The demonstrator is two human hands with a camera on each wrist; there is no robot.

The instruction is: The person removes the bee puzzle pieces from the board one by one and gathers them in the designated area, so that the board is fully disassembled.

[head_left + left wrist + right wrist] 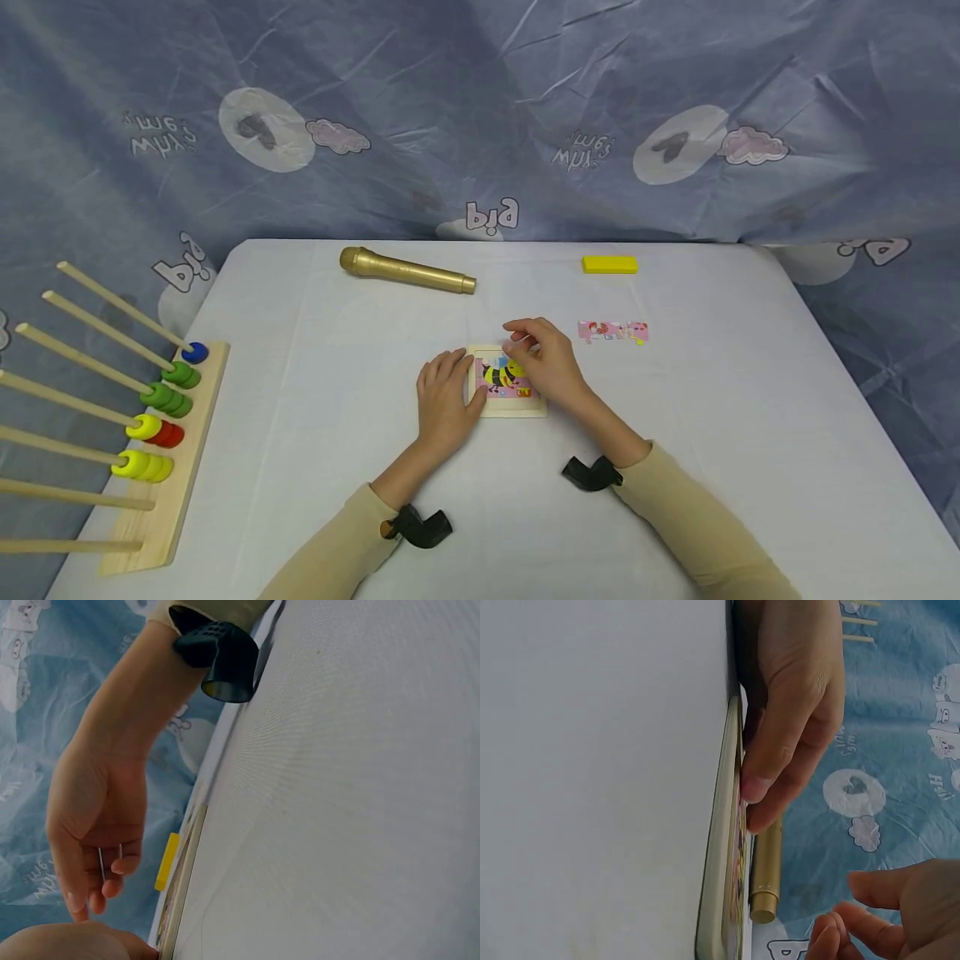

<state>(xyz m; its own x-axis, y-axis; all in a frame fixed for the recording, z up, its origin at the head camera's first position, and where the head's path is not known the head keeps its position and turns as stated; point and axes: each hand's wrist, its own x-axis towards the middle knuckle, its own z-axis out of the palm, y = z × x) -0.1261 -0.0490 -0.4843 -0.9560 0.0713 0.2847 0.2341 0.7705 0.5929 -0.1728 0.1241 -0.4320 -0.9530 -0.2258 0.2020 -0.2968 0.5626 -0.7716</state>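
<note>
A small wooden puzzle frame (510, 412) with a bee picture lies on the white table. My left hand (448, 400) rests at its left side, thumb on the frame and fingers lying relaxed. Above the frame's right part is my right hand (553, 367), fingers curled; in the left wrist view two thin, edge-on pieces (102, 864) show between the fingers of the right hand (105, 817). What is printed on them cannot be seen. A row of pink puzzle pieces (600, 331) lies right of the frame, farther back.
A gold microphone (408, 271) lies at the back of the table, with a yellow block (610, 265) at the back right. Along the left edge stands a wooden rod stacker (202, 417) with coloured rings, its rods leaning left in the head view. Patterned cloth hangs behind.
</note>
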